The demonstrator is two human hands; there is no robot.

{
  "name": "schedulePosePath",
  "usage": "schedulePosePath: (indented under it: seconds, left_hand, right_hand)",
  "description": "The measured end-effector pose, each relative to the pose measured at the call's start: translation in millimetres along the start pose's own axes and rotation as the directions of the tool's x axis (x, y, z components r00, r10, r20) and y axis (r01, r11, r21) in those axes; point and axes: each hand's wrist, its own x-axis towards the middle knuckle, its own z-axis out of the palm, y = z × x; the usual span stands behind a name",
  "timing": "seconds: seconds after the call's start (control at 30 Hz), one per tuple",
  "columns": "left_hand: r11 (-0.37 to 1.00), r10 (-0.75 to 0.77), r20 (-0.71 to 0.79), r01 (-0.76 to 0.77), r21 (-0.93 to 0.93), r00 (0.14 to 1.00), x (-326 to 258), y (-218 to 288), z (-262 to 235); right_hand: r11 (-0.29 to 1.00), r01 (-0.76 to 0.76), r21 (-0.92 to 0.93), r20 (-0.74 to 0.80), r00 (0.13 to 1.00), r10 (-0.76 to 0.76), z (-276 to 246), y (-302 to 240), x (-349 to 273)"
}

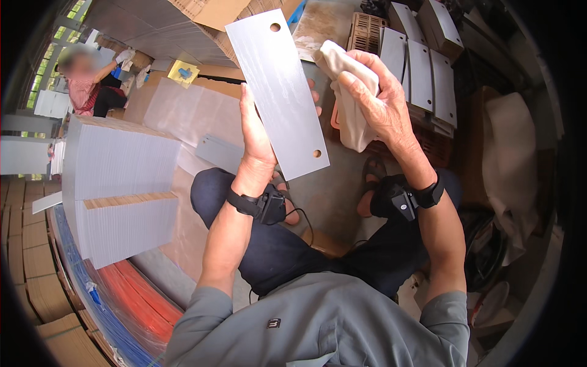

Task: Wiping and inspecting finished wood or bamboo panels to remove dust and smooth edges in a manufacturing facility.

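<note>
A long grey rectangular board [278, 92] with a round hole near each end is tilted up in front of me. My left hand [257, 125] grips it by its long edges, thumb on the near-left side and fingertips showing past the right edge. Pale wet-looking streaks run over the board's face. In my right hand [382, 104] is a bunched cream cloth [351, 92], pinched between thumb and fingers. The cloth hangs just right of the board, apart from it.
At left stand tall stacks of grey boards [125, 226]. More holed boards [422, 76] lie at the right near a brown plastic crate [367, 32]. A cream cloth [510, 147] drapes over a cardboard box at far right. Another person [85, 82] works at the far left.
</note>
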Motion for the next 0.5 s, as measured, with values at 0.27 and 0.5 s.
schedulePosePath:
  seconds: [0.27, 0.5]
  left_hand:
    - [0.994, 0.081, -0.134, -0.07, 0.08, 0.988, 2, -9, 17]
    - [0.986, 0.157, -0.09, -0.161, -0.033, 0.983, 20, 27, -27]
  right_hand:
    - [0.717, 0.615, -0.328, 0.342, 0.785, -0.517, 16, 2, 18]
    - [0.735, 0.648, -0.199, 0.824, 0.517, -0.233, 19, 50, -67]
